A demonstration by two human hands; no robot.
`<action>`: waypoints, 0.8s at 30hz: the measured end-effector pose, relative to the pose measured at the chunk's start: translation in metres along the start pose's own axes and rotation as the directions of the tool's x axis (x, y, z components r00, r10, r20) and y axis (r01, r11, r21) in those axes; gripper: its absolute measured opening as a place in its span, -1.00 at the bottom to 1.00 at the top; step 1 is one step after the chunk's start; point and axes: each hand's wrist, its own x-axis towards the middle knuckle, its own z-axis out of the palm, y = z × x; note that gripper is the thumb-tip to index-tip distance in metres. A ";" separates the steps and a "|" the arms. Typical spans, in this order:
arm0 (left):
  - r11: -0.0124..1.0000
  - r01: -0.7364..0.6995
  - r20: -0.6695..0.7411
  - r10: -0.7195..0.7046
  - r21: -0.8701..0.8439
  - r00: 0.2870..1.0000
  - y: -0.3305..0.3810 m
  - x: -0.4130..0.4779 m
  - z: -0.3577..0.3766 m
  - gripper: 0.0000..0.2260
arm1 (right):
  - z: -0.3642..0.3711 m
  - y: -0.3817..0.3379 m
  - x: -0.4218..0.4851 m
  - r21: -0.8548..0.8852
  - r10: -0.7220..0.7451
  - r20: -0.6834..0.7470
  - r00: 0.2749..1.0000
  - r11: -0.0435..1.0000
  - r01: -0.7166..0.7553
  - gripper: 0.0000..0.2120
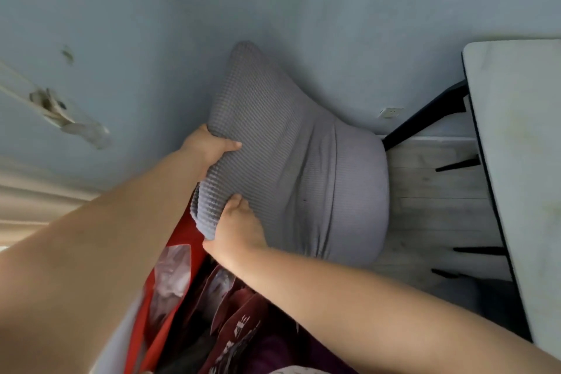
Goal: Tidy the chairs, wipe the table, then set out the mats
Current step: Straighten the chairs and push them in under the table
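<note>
A chair [303, 167] in a grey waffle-weave cover fills the middle of the view, its backrest towards me and its round seat pointing at the table. My left hand [209, 149] grips the upper edge of the backrest. My right hand [239, 231] holds the lower edge of the same backrest, fingers curled round the fabric. The white table [522, 161] with a dark rim runs down the right side, a gap of floor between it and the seat.
A pale blue wall [151, 24] stands just behind the chair, with a socket [391, 112] low down. Black legs [425, 118] show beside and under the table over pale floorboards [437, 209]. Red and dark bags [212, 307] lie below my arms.
</note>
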 end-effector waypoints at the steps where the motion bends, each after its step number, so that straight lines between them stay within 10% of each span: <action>1: 1.000 0.013 0.001 -0.013 0.000 1.000 0.001 0.001 0.000 -0.39 | 0.001 0.000 0.001 -0.001 -0.007 -0.006 1.000 1.000 0.007 0.07; 24: 0.982 0.179 0.159 -0.166 -0.066 0.973 0.019 -0.051 0.069 -0.49 | -0.085 0.100 -0.093 -0.206 -0.148 -0.018 0.989 0.968 0.141 -0.66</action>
